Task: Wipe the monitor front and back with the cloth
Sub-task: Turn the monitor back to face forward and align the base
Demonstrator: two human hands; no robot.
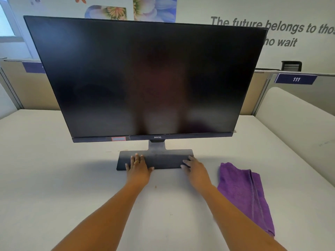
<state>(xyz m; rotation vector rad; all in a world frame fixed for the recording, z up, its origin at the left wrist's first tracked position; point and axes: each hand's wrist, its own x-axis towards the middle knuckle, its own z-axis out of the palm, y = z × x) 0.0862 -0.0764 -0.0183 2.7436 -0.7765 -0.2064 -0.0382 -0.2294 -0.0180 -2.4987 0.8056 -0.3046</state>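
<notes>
Monitor [148, 77] upright mid-desk [54, 160], screen facing the camera. Left hand [138, 166] and right hand [194, 168] rest on the stand base [163, 160], fingers straight or relaxed, gripping nothing. Purple cloth [244, 194] lies untouched, right of the base. Risk: turning it by the base alone, the tall panel may rock or tip.

Desk: you stand at a white desk [45, 160].
Partitions: beige panels [27, 87] close off its far edge; on your right a purple tag [296, 79] reads 111.
Wall: ahead of you, white, with grey lettering [272, 28] and flower pictures [154, 8].
Window: a window [5, 24] shows bright daylight at your upper left.
</notes>
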